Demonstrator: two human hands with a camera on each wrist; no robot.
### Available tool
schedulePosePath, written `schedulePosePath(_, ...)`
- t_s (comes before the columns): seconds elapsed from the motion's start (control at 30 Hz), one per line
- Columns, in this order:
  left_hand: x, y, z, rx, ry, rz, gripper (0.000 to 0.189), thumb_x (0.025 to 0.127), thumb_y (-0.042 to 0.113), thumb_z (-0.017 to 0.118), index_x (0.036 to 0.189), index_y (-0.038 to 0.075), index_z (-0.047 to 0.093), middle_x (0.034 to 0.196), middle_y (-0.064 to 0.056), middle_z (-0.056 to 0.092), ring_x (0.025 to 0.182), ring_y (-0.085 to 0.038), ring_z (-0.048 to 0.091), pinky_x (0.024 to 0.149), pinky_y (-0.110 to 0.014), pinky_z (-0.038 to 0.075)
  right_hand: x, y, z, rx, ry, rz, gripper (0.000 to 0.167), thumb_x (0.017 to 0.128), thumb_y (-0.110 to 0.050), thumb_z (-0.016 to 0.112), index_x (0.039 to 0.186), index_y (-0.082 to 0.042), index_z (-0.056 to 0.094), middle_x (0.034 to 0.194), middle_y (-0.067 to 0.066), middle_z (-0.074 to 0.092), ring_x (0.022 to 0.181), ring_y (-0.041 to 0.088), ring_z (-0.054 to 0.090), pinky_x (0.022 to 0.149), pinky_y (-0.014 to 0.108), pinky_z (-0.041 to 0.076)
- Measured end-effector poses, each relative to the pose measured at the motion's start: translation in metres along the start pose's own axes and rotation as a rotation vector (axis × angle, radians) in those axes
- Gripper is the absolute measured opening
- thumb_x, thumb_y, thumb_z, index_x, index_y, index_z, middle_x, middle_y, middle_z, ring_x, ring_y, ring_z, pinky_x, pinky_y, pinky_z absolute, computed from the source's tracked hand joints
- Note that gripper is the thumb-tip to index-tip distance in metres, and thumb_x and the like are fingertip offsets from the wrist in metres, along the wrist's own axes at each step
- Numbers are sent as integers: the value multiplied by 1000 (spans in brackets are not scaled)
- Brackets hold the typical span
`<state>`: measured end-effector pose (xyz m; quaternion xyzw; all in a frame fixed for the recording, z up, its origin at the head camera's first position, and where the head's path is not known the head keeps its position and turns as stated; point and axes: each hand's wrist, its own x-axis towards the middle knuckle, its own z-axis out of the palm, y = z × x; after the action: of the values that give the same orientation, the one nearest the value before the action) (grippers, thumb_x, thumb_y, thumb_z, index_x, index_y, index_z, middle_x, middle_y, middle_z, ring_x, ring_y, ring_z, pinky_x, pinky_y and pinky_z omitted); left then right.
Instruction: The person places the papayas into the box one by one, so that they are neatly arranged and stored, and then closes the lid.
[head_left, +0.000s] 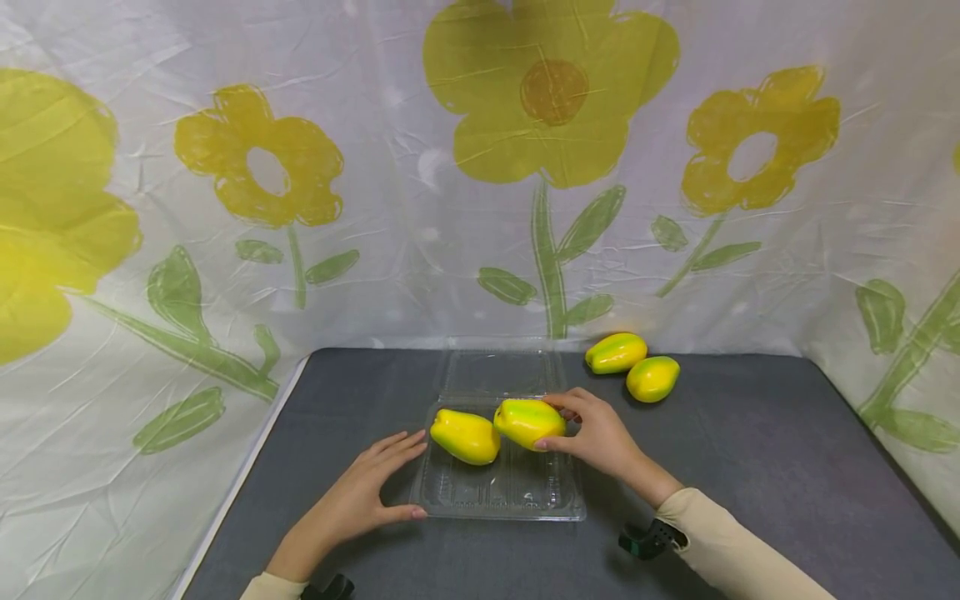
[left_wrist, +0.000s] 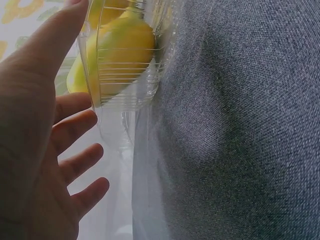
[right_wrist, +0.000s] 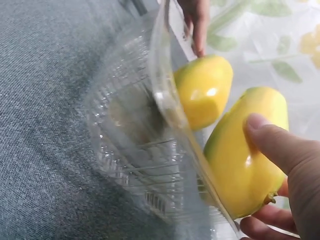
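A clear plastic clamshell box lies on the dark tabletop with its lid laid back. One yellow-green papaya is in the left part of the box. My right hand grips a second papaya between thumb and fingers, over the box's right part; its stem end shows in the right wrist view. Along the box's left side, my left hand has its fingers spread and extended, thumb and fingertips at the rim. In the left wrist view, the left hand holds nothing in its palm.
Two more papayas, one behind and one in front, lie at the back right of the grey table. A white cloth with printed yellow flowers hangs behind and beside the table.
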<state>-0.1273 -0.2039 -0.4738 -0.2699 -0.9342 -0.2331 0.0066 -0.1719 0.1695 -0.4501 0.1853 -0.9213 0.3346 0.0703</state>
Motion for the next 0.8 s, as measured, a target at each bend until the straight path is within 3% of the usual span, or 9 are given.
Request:
schedulePosePath(0.17,0,0,0,-3,2,3,96,72,76,64,148,21,47,160,4,38,147,-35,36,109,-68,35,1,-1,4,-33,5,-8,67,70,-48,86,128,-19,67,104,-4,65,90,12,61,76,30,53)
schedulePosePath(0.47,0,0,0,-7,3,1,95,72,74,66,149,21,46,160,3,38,147,-36,35,109,-68,34,1,-6,7,-83,0,-20,67,70,-45,87,126,-14,68,102,-2,63,96,20,66,81,36,57)
schedulePosePath(0.8,0,0,0,2,3,-1,97,72,77,63,149,20,46,160,0,39,147,-37,36,109,-69,35,1,-5,12,-162,14,-49,66,69,-48,87,123,-13,70,106,0,65,96,17,61,80,36,55)
